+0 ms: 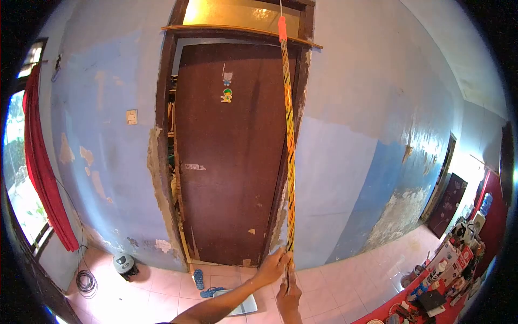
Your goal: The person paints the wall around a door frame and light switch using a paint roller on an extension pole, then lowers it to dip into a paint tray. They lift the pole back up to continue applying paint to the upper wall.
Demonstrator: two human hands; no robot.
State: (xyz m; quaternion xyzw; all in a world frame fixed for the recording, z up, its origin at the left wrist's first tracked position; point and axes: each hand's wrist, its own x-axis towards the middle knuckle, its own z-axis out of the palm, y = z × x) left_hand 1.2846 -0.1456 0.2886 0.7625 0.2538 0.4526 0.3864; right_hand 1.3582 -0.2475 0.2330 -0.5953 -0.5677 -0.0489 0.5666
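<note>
A long pole [290, 135] with a yellow, orange and black pattern stands upright in front of me, its reddish-orange sleeve [282, 28] near the top of the view. A thin white tip continues above that sleeve. My left hand [276, 264] is closed around the lower part of the pole. Just below it, my right hand [289, 296] is also closed on the pole's lower end. Behind the pole is a brown door [232, 151], slightly ajar, with two small cartoon stickers on it.
Blue slippers [199, 279] and a pale flat tray [245, 309] lie on the pink tiles by the doorway. A grey rounded appliance [124, 264] and coiled black cable [86, 282] are at left, near a red curtain [46, 162]. A cluttered red table [372, 312] stands at right.
</note>
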